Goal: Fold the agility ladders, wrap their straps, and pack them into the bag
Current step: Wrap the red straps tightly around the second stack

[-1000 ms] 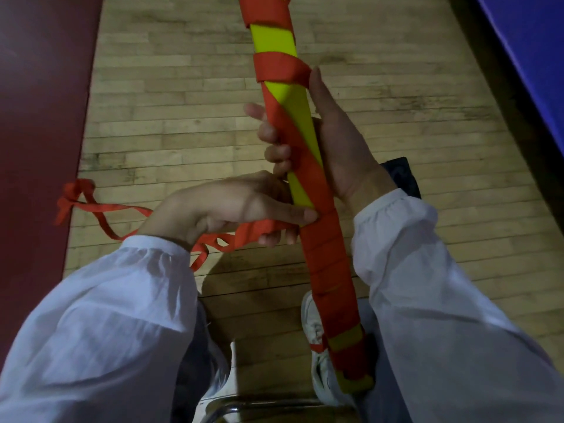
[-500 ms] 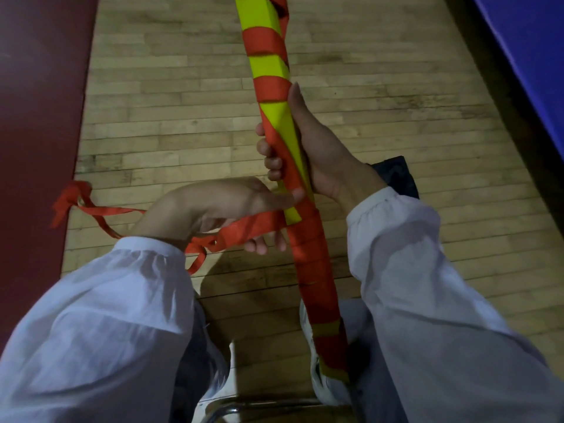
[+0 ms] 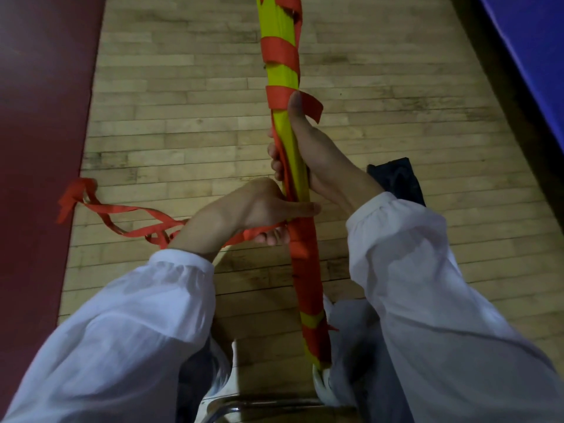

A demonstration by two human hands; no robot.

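The folded yellow plastic ladder bundle (image 3: 279, 77) runs lengthwise from the person's feet to the far side, with the right hand (image 3: 323, 160) curled round its middle. Just nearer, the left hand (image 3: 256, 206) seems to pinch the orange webbing strap (image 3: 122, 210) against it. The loose tail trails left over the wooden floor (image 3: 183, 117).

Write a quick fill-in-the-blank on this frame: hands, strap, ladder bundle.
1. The right hand grips the yellow folded plastic ladder bundle, its ____ lying straight up along it.
2. The left hand holds the orange flat webbing strap, whose loose tail trails toward the person's ____ side.
3. The black fabric bag lies on the ____ plank floor.
Missing words: thumb; left; wooden.
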